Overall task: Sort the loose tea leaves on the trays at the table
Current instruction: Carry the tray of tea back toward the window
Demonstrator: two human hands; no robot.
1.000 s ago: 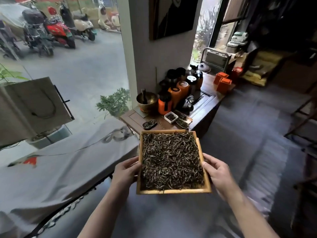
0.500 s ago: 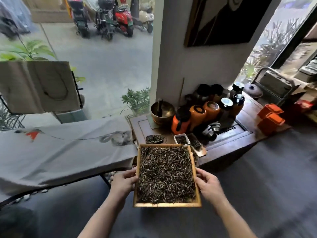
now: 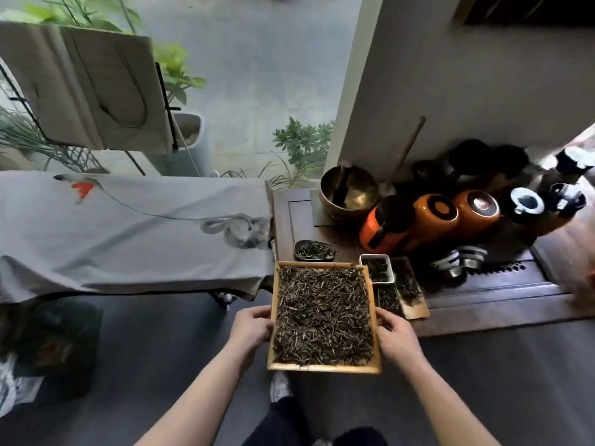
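Head view, wooden tray (image 3: 323,368) full of dark thin tea leaves (image 3: 323,313), held above the grey floor (image 3: 483,381), left hand (image 3: 252,333) and right hand (image 3: 397,341) grasping its sides, dark wooden table (image 3: 483,300) just beyond, orange jars (image 3: 434,217), brass bowl (image 3: 349,194), grey cloth (image 3: 128,233) at left

Wooden tray (image 3: 323,368), rectangular w/ pale raised rim, held roughly level just in front of the dark wood table (image 3: 483,304), far edge approx. over its near edge. Filled edge to edge w/ loose tea leaves (image 3: 323,313): thin, dark brown, some paler strands, possibly buds.
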